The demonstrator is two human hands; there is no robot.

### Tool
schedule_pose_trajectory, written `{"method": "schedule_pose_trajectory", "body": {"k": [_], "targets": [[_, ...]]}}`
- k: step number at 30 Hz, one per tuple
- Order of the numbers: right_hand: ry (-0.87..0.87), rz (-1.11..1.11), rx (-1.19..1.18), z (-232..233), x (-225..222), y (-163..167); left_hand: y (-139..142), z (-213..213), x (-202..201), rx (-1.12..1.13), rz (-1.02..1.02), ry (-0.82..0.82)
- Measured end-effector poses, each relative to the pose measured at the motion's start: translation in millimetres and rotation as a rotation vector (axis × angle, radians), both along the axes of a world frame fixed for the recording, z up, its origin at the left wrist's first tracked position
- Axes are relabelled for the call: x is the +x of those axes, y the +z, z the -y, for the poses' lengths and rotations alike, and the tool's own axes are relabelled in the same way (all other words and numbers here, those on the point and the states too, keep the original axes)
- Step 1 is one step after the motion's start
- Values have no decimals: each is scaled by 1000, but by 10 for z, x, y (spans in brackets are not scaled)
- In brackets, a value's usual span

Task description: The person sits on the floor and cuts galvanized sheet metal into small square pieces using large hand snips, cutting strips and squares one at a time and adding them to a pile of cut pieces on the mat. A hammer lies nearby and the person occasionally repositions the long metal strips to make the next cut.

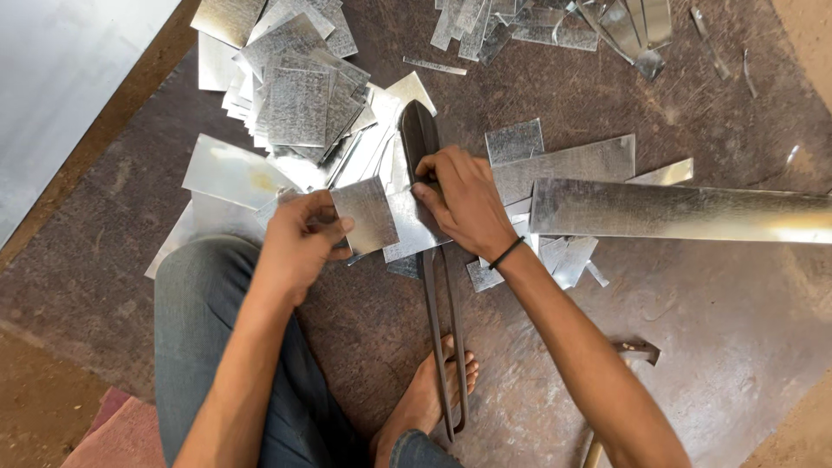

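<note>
The person sits on the floor [711, 347] with a pair of long-handled metal shears [431, 260] lying in front of them, blades pointing away and handles running back toward the bare foot [433, 394]. The shears' long axis runs almost straight from near to far, between the two hands.

The left hand [299, 243] holds a small square of sheet metal [366, 212], its fingers [334, 227] pinched on the square's left edge. The square tilts up off the floor and sits just left of the shears, touching or overlapping the piece under the other hand.

The right hand [464, 199] lies across the shears near the pivot, fingers curled down onto a second flat piece [412, 227] that rests over the tool; whether it grips the piece or only presses on it cannot be told. This hand is the nearer one to the blades.

To the right, a long metal strip [676, 212] lies crosswise, its near end just beside the right wrist, which wears a dark band [505, 253]. A pile of cut squares [295, 95] is heaped on the far left, well apart from the hands, and narrow offcuts [555, 260] lie scattered under the right forearm
</note>
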State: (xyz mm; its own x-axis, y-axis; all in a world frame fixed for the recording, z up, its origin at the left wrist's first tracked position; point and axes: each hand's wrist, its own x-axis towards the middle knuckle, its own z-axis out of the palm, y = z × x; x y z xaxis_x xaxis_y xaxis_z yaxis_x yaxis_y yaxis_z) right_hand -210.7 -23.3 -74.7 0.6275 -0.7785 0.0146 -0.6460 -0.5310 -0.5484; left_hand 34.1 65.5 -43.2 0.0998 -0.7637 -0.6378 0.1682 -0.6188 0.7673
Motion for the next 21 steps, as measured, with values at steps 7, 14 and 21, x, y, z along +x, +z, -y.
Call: {"method": "schedule_pose_trajectory", "body": {"k": [7, 14, 21], "targets": [[-75, 92, -22, -618, -177, 331, -280, -202, -295, -43, 51, -11], [-71, 35, -198, -850, -196, 185, -426, -190, -441, -37, 84, -67], [-107, 79, -248, -867, -167, 125, -377, -164, -515, -52, 133, -56]]}}
